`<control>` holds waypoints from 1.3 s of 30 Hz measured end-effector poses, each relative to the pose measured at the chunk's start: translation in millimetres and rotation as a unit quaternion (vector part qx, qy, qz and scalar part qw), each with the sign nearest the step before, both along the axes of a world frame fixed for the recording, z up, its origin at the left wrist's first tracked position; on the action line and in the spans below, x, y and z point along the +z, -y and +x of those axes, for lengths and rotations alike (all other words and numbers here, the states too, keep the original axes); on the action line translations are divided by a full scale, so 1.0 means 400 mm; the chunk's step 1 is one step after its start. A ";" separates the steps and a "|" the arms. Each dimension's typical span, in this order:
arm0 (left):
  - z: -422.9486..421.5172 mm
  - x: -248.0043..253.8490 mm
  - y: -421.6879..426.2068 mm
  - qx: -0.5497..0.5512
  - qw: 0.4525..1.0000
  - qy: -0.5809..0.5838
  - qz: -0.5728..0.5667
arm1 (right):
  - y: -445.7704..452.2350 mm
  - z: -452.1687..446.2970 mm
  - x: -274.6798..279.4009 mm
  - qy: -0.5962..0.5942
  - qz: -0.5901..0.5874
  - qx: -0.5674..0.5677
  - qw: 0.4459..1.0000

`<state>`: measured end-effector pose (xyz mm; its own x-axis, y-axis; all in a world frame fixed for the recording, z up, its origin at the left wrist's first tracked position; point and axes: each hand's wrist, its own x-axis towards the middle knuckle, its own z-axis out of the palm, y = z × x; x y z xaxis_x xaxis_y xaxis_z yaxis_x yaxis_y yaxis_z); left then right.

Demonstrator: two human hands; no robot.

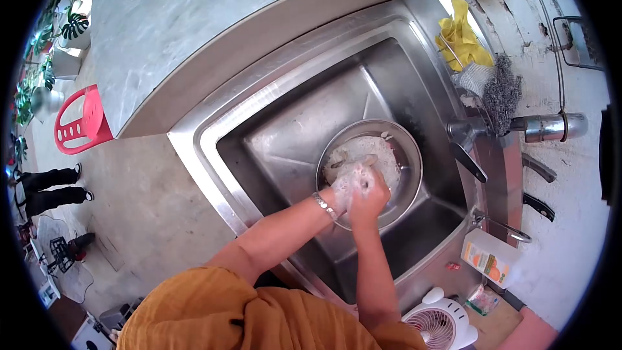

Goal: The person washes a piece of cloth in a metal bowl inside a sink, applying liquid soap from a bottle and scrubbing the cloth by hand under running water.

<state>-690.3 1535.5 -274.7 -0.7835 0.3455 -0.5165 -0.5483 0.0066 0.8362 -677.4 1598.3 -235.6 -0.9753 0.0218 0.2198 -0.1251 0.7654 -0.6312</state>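
Left hand (343, 185) and right hand (372, 199) are pressed together, fingers curled inward, above a pale, lumpy, wet-looking mixture (383, 148); whether they pinch a piece between them, I cannot tell. That mixture lies in a round, shiny metal bowl (411, 170), which stands inside a deep stainless-steel sink basin (285, 136). White residue coats the left hand (a silvery link bracelet (323, 205) sits just behind it, at the wrist). I'd judge the mixture soft and slippery, its lumps light and easily squashed, so cupping from beneath with gentle fingers should suit it better than a hard pinch. The bowl looks stiff and smooth; wet hands would hold it most surely by opposite sides of the rim. Both forearms reach forward, the left slanting in from its own side, the right nearly straight, wrists close together over the near half.
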 end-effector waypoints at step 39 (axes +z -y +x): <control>0.000 0.068 -0.030 0.282 0.880 0.251 0.287 | -0.060 -0.077 -0.041 0.039 -0.072 -0.030 0.996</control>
<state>-690.4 1547.6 -247.5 -0.6363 0.2927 -0.7138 -0.6310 -0.7297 0.2633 -708.0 1622.3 -251.8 -0.9854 0.1057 0.1335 -0.0284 0.6711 -0.7408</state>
